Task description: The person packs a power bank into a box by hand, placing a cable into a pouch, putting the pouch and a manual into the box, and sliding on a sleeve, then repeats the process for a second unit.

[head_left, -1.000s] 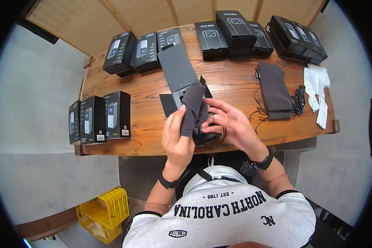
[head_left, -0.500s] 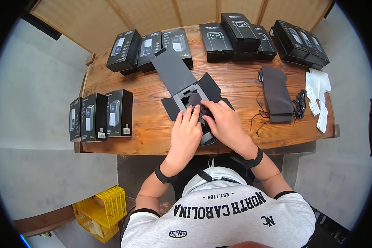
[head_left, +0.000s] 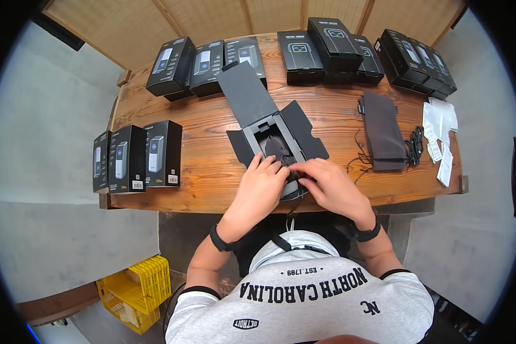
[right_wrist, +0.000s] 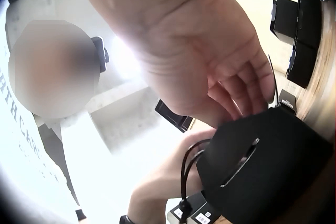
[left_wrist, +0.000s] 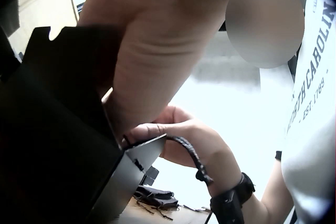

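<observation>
Close to the middle of the tabletop's near edge, the person's left hand [head_left: 262, 186] rests over the near part of an open black box [head_left: 288, 137], its fingers laid fairly straight on a dark cloth pouch [head_left: 277, 148] inside. This grip is relaxed and flat rather than closed. Opposite it, the right hand [head_left: 332, 186] bends its fingers down at the box's right wall, near the pouch's near end; the fingertips are hidden, so I cannot tell whether that grip pinches anything. A thin black drawstring [right_wrist: 184, 182] hangs outside the box, just beside the right hand.

The key relation: the visible pouch lies just beyond the left fingertips, toward the far edge, and the box's long axis runs obliquely from near right to far left. The pouch's own axis seems to follow it, though the hands cover much of it. The left hand is nearer, touching it from above.

By the near left corner stand three cartons [head_left: 128, 159]. Toward the right edge lie a flat grey pouch [head_left: 379, 132], a coiled cable [head_left: 414, 143] and white wrappers [head_left: 440, 117]. Along the far edge sit more black cartons [head_left: 333, 45], in three groups.
</observation>
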A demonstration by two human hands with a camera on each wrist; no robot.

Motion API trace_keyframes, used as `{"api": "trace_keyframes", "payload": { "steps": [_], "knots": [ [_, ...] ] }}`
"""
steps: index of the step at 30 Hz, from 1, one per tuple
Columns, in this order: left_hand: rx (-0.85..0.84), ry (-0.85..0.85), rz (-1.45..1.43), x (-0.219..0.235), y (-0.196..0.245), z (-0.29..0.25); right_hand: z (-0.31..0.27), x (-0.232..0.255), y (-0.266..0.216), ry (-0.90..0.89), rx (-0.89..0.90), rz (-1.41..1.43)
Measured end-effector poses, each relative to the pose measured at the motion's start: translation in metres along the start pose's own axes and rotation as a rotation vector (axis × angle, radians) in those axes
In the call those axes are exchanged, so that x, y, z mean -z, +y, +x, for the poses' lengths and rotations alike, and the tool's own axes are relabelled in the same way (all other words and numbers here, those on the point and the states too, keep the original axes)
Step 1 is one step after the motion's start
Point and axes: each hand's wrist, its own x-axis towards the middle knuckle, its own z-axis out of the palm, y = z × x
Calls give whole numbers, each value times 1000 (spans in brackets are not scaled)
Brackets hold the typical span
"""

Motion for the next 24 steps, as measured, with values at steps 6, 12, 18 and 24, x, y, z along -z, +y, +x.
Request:
{"api": "trace_keyframes", "payload": {
  "steps": [6,12,18,24],
  "knots": [
    [31,23,-171,26,8,-14,-6,7,2,-160,98,-73],
    [72,52,-158,7,9,-15,2,-2,-2,-174,148,-214],
    [59,25,-144,2,4,-18,12,-10,0,129,188,-364],
    [-2,-45,-176,4,1,-20,41,-6,13,195,278,-411]
  ]
}}
